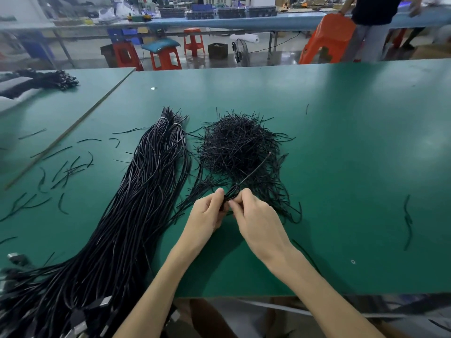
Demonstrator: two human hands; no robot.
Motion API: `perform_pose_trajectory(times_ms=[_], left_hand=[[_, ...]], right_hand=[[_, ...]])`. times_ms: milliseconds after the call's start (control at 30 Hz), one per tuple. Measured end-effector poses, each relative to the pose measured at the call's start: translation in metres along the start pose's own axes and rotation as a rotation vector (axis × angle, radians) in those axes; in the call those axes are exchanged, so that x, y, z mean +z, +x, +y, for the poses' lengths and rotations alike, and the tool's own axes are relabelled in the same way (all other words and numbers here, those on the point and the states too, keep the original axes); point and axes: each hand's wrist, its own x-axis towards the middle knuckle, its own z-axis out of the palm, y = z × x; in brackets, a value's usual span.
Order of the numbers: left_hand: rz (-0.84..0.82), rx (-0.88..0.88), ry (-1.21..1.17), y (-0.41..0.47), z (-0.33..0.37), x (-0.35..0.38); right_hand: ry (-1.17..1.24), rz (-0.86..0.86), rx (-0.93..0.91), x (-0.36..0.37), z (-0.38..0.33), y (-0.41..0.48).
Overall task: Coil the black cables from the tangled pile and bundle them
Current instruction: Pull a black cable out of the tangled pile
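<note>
Left hand (207, 212) and right hand (256, 217), pinch-grip on the cable coil (231, 192) between them.

green table (341, 167) | cable bundle (136, 203) | tie pile (239, 147) | scattered ties (66, 172)

Cool, even light comes from overhead and the room is bright. Pale glare patches sit on the green table (366, 154) toward the far right; shadows on it are soft. The tangled pile (239, 147) looks sharp but nearly solid black. The far benches (231, 20) smear, perhaps motion blur, and the lens bows the table's edges.
</note>
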Motion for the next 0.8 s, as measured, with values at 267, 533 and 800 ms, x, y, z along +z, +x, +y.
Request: perform_pose_trajectory(times_ms=[267, 533, 800], left_hand=[[-0.093, 0.204, 0.192, -0.003, 0.008, 0.005], [-0.087, 0.163, -0.29, -0.007, 0.006, 0.006], [-0.252, 0.249, -0.169, -0.011, 0.015, -0.013]], right_hand=[[-0.021, -0.076, -0.037, -0.031, 0.001, -0.001], [0.429, -0.132, 0.113, -0.038, 0.003, -0.002], [0.998, -0.275, 0.364, -0.047, 0.005, -0.008]])
